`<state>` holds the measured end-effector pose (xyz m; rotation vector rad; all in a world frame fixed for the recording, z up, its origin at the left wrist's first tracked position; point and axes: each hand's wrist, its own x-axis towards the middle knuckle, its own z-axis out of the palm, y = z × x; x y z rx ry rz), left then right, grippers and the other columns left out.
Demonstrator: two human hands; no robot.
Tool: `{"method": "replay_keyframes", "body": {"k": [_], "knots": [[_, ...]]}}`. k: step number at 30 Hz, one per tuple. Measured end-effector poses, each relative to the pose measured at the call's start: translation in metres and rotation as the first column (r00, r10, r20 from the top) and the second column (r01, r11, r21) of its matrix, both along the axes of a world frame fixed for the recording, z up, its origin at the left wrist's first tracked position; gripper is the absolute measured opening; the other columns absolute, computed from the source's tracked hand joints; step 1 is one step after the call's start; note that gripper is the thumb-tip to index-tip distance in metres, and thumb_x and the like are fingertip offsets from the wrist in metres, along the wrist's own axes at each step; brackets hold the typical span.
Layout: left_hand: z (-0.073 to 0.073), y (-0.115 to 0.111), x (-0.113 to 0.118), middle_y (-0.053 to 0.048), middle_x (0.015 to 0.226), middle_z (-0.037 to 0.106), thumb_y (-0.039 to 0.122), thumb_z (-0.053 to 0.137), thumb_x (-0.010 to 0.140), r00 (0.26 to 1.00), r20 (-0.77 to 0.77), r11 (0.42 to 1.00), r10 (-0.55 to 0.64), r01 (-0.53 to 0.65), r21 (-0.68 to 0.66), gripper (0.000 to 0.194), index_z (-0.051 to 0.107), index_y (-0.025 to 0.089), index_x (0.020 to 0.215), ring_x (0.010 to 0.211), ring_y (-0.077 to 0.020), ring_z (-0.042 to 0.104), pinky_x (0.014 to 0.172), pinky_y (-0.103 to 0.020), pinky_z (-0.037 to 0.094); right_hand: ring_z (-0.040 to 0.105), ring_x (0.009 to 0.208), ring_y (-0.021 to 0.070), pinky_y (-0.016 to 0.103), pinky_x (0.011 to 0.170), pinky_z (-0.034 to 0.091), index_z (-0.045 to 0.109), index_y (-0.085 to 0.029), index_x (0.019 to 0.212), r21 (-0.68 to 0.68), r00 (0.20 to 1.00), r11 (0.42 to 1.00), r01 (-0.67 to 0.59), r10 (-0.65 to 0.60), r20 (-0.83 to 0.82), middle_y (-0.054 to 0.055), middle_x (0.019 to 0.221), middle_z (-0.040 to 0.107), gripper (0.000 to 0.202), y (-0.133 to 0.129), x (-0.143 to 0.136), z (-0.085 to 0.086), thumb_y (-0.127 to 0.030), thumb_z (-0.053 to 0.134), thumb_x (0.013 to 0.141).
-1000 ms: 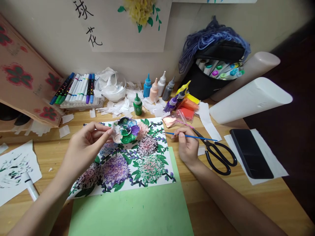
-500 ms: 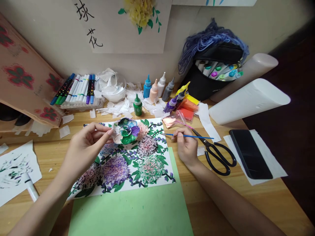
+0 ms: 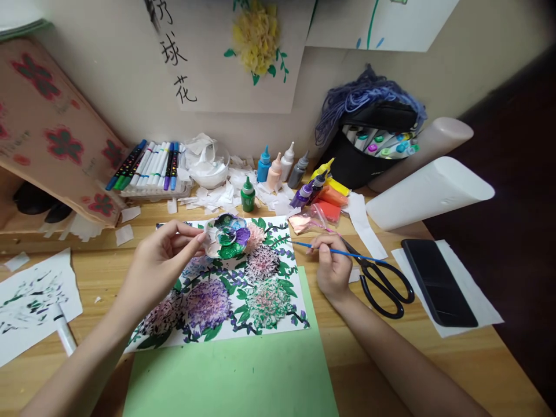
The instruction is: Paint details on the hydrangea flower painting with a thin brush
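Note:
Between thumb and fingers, my left hand (image 3: 171, 260) pinches the rim of a small flower-shaped paint palette (image 3: 230, 251) smeared with green, purple, blue and black paint. The palette is held above the top part of a flower painting (image 3: 237, 310), which has raised, ruffled blooms in purple, green and pink. My right hand (image 3: 333, 267) is closed on a thin blue paintbrush (image 3: 343, 251). Its tip is at the painting's right edge, beside a green sprig. Under the painting lies a light green sheet (image 3: 234, 379).
Black-handled scissors (image 3: 386, 284) lie right of my right hand, near a phone (image 3: 438, 284) on tissue. Paint bottles (image 3: 248, 196), paper scraps, a bowl (image 3: 211, 168) and markers (image 3: 152, 165) line the back. A paint-marked paper (image 3: 37, 295) lies at left.
The camera view has tilted up a little, so everything sits slightly lower. Both hands keep their hold on the palette and the paintbrush; the brush now slants more.

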<state>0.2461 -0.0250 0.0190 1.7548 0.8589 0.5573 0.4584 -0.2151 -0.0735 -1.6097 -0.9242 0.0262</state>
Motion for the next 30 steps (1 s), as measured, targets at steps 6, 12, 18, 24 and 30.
{"method": "replay_keyframes", "body": {"k": [6,12,18,24,30], "knots": [[0.009,-0.005,-0.007,-0.003,0.071,0.069,0.038,0.068,0.075,0.998,0.004,0.998,0.061,-0.061,-0.028,0.023,0.058,0.018,0.080,0.064,-0.0132,0.066,0.062,-0.023,0.055,0.058,0.079,0.0177,0.035,0.074,0.048,0.054,-0.021,0.091,0.100,0.997,0.995,-0.015,0.022,-0.071,0.003,0.084,0.058,0.013,0.003,-0.002,0.002,-0.027,0.042,0.089],[0.017,-0.006,-0.061,-0.003,0.066,0.069,0.046,0.071,0.068,0.982,0.000,0.972,0.191,-0.190,-0.136,0.034,0.059,0.016,0.079,0.062,-0.0152,0.066,0.065,-0.028,0.058,0.057,0.074,0.0173,0.035,0.072,0.046,0.053,-0.020,0.083,0.137,0.998,0.990,0.023,-0.016,-0.053,0.001,0.078,0.057,0.011,0.005,-0.002,0.002,-0.027,0.046,0.087],[0.001,0.015,-0.150,-0.003,0.066,0.069,0.034,0.074,0.067,0.877,-0.004,0.859,0.481,-0.472,-0.201,0.030,0.059,0.013,0.082,0.060,-0.0142,0.067,0.070,-0.028,0.058,0.054,0.070,0.0171,0.035,0.070,0.044,0.052,-0.019,0.076,0.231,0.990,0.966,0.120,-0.135,0.050,0.001,0.075,0.055,0.011,0.005,0.000,0.008,-0.027,0.047,0.082],[-0.034,0.041,-0.175,-0.002,0.057,0.065,0.020,0.066,0.075,0.825,-0.028,0.783,0.564,-0.546,-0.299,0.015,0.055,0.013,0.081,0.051,-0.0135,0.066,0.054,-0.022,0.055,0.053,0.065,0.0183,0.037,0.066,0.043,0.055,-0.023,0.072,0.263,0.985,0.951,0.162,-0.173,0.020,0.002,0.071,0.056,0.007,0.003,-0.020,0.041,-0.025,0.051,0.077],[-0.058,0.054,-0.171,-0.003,0.061,0.067,0.022,0.064,0.077,0.830,0.024,0.805,0.557,-0.533,-0.261,0.015,0.054,0.013,0.084,0.055,-0.0129,0.067,0.058,-0.023,0.056,0.055,0.070,0.0214,0.040,0.069,0.044,0.058,-0.025,0.073,0.201,0.998,0.979,-0.036,0.024,0.060,0.004,0.074,0.055,0.012,0.002,-0.067,0.081,-0.031,0.052,0.081]]}}
